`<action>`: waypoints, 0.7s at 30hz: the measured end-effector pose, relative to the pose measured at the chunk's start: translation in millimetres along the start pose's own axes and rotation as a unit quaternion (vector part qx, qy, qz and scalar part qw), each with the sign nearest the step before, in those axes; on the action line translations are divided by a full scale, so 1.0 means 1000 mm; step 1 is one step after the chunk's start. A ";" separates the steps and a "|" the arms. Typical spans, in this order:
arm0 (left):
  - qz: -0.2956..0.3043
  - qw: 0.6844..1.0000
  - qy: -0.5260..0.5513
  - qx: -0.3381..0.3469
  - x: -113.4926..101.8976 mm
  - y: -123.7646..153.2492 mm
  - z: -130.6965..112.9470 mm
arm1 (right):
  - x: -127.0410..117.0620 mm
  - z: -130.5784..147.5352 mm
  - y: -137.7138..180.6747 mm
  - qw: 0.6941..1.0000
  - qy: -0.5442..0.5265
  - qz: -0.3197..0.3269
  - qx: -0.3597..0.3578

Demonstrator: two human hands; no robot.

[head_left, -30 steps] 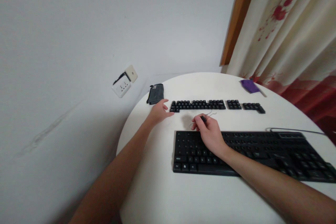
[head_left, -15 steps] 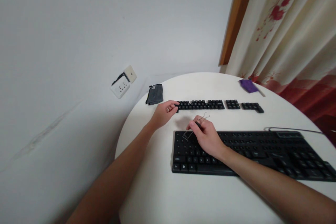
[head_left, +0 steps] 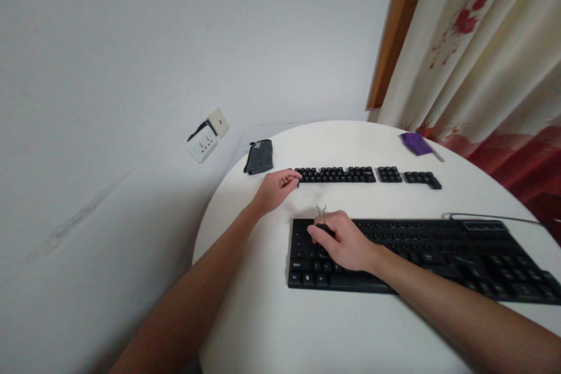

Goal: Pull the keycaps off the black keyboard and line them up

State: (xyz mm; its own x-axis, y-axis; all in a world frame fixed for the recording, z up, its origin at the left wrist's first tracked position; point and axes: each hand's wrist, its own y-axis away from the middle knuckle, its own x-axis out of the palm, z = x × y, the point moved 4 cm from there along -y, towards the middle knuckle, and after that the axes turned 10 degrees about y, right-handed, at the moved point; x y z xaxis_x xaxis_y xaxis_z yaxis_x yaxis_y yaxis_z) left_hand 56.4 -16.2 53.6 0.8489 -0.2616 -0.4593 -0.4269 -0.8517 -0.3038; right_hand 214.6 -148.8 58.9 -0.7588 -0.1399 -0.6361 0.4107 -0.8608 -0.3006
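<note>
My right hand (head_left: 346, 239) is closed round the black handle of a wire keycap puller (head_left: 325, 229). Two bent wire tips stick up above the fingers. This hand sits over the left part of a black keyboard (head_left: 438, 245), hiding some of its keys and the puller's other end. Farther back, rows of loose black keycaps (head_left: 342, 175) lie on the white table (head_left: 263, 304). At the left end of these rows is my left hand (head_left: 276, 190), thumb and fingertips bent in round a keycap there, which they mostly cover.
A dark grey pouch (head_left: 259, 156) lies by the wall at the back left. Toward the back right is a purple cloth item (head_left: 415, 144) with a pale stick. The keyboard's cable (head_left: 491, 216) runs off to the right. A wall socket (head_left: 201, 143) and a curtain (head_left: 491, 70) border the table.
My right hand has lowered slightly and turned the keycap puller, so its bent tips now point up and the wire loop is out of sight. My left hand has barely moved.
</note>
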 end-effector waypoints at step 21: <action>0.002 1.000 -0.012 -0.012 0.001 0.000 -0.002 | 0.004 0.014 0.004 0.988 0.058 0.087 -0.117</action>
State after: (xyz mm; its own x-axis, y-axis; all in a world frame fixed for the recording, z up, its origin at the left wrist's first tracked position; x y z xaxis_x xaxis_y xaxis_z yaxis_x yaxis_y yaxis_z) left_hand 57.2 -17.5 54.6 0.8396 -0.2546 -0.4799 -0.4226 -0.8611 -0.2826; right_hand 205.9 -159.7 65.5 -0.6087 -0.2080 -0.7657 0.6460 -0.6902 -0.3261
